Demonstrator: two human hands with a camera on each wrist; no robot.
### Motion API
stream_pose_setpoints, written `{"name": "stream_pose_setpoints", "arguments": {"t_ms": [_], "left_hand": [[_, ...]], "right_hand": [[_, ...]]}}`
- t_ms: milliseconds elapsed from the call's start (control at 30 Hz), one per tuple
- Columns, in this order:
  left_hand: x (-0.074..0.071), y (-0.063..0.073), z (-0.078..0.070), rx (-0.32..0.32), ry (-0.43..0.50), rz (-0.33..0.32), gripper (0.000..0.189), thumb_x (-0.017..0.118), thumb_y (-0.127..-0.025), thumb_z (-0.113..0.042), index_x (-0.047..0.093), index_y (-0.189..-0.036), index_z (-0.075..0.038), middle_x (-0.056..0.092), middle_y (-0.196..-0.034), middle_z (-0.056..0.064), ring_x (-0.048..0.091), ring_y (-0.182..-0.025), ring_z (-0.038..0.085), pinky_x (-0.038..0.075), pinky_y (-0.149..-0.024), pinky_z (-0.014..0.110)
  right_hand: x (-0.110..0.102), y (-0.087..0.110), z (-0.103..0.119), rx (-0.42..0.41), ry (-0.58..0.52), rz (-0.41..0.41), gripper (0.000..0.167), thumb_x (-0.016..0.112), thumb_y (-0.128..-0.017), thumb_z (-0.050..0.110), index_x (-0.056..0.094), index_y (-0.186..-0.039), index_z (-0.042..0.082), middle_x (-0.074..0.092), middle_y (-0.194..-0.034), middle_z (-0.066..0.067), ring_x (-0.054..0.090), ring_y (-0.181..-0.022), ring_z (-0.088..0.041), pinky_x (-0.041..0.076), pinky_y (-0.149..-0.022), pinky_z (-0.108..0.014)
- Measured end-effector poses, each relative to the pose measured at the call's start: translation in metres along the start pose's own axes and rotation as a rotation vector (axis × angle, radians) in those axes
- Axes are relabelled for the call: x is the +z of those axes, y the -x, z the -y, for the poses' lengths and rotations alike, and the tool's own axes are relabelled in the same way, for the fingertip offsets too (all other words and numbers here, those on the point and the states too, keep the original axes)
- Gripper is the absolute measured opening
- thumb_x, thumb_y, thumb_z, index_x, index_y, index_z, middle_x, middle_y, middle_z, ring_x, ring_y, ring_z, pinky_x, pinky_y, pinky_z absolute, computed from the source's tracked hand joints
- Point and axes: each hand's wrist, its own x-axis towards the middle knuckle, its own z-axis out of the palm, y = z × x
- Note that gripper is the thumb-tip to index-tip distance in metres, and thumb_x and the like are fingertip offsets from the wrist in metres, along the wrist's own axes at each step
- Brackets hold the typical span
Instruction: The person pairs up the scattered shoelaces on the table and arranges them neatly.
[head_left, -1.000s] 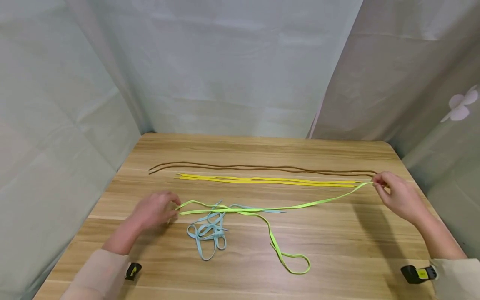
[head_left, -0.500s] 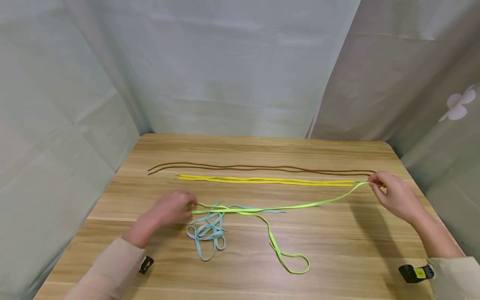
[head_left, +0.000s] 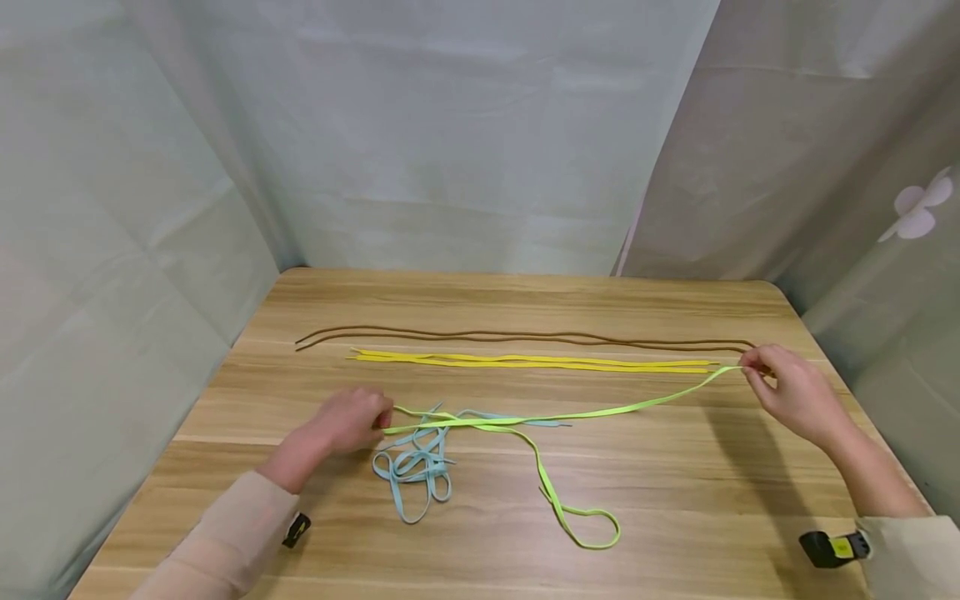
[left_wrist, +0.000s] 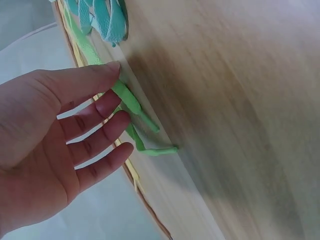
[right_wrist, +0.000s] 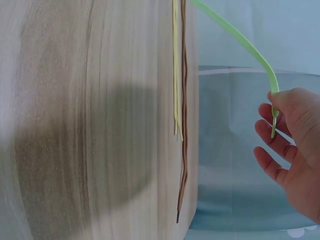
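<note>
My left hand point(head_left: 351, 422) pinches a neon green shoelace point(left_wrist: 85, 46) between thumb and index finger. Two tipped ends of green lace hang past those fingers in the left wrist view. Over at the right, my right hand point(head_left: 798, 396) pinches another end of green lace point(right_wrist: 252, 50) near its tip, held up above the table. From there the lace slopes down leftward, crossing over a tangled light blue shoelace point(head_left: 431, 467). A loose green stretch curls into a loop point(head_left: 592, 542) toward the front of the table.
Two straightened pairs lie across the back of the wooden table point(head_left: 675, 500): yellow shoelaces point(head_left: 525, 362) and, behind them, brown shoelaces point(head_left: 480, 335). Pale fabric curtains point(head_left: 450, 150) stand around the table. The right hand overlaps the brown laces' end in the head view.
My left hand has slid rightward along the green lace, nearer the blue tangle, and now pinches it. The right hand has stayed nearly in place, still holding its end.
</note>
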Motion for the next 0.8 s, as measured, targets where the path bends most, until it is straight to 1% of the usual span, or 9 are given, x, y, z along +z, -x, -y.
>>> {"name": "stream_pose_setpoints", "arguments": {"t_ms": [67,200,267,367,433,500,633,733,800], "left_hand": [[-0.001,0.002,0.001,-0.003,0.014,-0.004,0.019,0.066,-0.070,-0.003,0.053,-0.067,-0.015,0.046,-0.064,-0.006,0.042,-0.059,0.011,0.033,-0.051,0.026],[-0.007,0.008,0.003,-0.048,0.066,-0.001,0.017,0.065,-0.076,-0.007,0.051,-0.070,-0.017,0.048,-0.065,-0.007,0.042,-0.058,0.010,0.033,-0.050,0.026],[-0.012,0.011,0.006,-0.061,0.087,-0.011,0.017,0.064,-0.078,-0.008,0.051,-0.072,-0.017,0.049,-0.065,-0.007,0.042,-0.058,0.010,0.034,-0.051,0.026],[-0.019,0.015,0.011,-0.057,0.096,-0.049,0.017,0.065,-0.080,-0.007,0.052,-0.074,-0.016,0.051,-0.067,-0.007,0.043,-0.059,0.009,0.036,-0.053,0.026],[-0.023,0.017,0.017,-0.057,0.085,-0.086,0.016,0.065,-0.080,-0.006,0.054,-0.074,-0.016,0.053,-0.068,-0.007,0.045,-0.061,0.008,0.038,-0.054,0.026],[-0.026,0.018,0.022,-0.060,0.078,-0.125,0.014,0.066,-0.080,-0.005,0.056,-0.075,-0.015,0.056,-0.070,-0.007,0.047,-0.062,0.008,0.040,-0.056,0.027],[-0.032,0.019,0.033,-0.070,0.094,-0.183,0.009,0.065,-0.081,-0.004,0.061,-0.078,-0.012,0.062,-0.073,-0.003,0.056,-0.067,0.012,0.044,-0.059,0.030],[-0.036,0.019,0.038,-0.078,0.116,-0.211,0.006,0.065,-0.081,-0.004,0.064,-0.082,-0.010,0.064,-0.076,-0.001,0.059,-0.070,0.014,0.045,-0.060,0.031],[-0.038,0.017,0.042,-0.088,0.121,-0.227,0.004,0.066,-0.081,-0.005,0.065,-0.083,-0.008,0.065,-0.076,0.000,0.058,-0.070,0.014,0.045,-0.060,0.031]], "right_hand": [[0.001,0.001,-0.001,0.003,0.001,0.002,0.023,0.070,-0.069,-0.008,0.058,-0.084,0.006,0.057,-0.077,-0.003,0.049,-0.069,-0.011,0.044,-0.058,-0.034],[0.003,0.002,-0.002,0.006,0.004,0.002,0.024,0.070,-0.069,-0.008,0.059,-0.085,0.006,0.057,-0.077,-0.003,0.049,-0.069,-0.011,0.045,-0.058,-0.036],[0.004,0.003,-0.003,0.002,0.007,-0.001,0.024,0.070,-0.068,-0.008,0.059,-0.085,0.006,0.058,-0.077,-0.003,0.050,-0.068,-0.012,0.045,-0.058,-0.036],[0.005,0.004,-0.005,0.002,0.012,-0.008,0.025,0.071,-0.067,-0.008,0.060,-0.085,0.006,0.058,-0.076,-0.003,0.051,-0.068,-0.013,0.045,-0.058,-0.036],[0.006,0.004,-0.006,0.002,0.013,-0.012,0.025,0.071,-0.067,-0.008,0.060,-0.084,0.006,0.058,-0.076,-0.003,0.051,-0.067,-0.013,0.045,-0.057,-0.036],[0.006,0.005,-0.008,0.006,0.012,-0.014,0.025,0.071,-0.067,-0.008,0.060,-0.084,0.006,0.058,-0.076,-0.003,0.050,-0.067,-0.011,0.045,-0.057,-0.036],[0.008,0.005,-0.010,0.013,0.006,-0.009,0.023,0.071,-0.068,-0.008,0.061,-0.084,0.006,0.058,-0.076,-0.003,0.050,-0.067,-0.011,0.045,-0.057,-0.034],[0.010,0.005,-0.010,0.019,0.002,0.000,0.021,0.070,-0.070,-0.007,0.061,-0.084,0.005,0.057,-0.076,-0.003,0.051,-0.067,-0.014,0.044,-0.056,-0.034],[0.012,0.004,-0.010,0.027,-0.004,0.012,0.019,0.069,-0.071,-0.007,0.061,-0.084,0.005,0.057,-0.077,-0.004,0.052,-0.067,-0.016,0.044,-0.056,-0.034]]}}
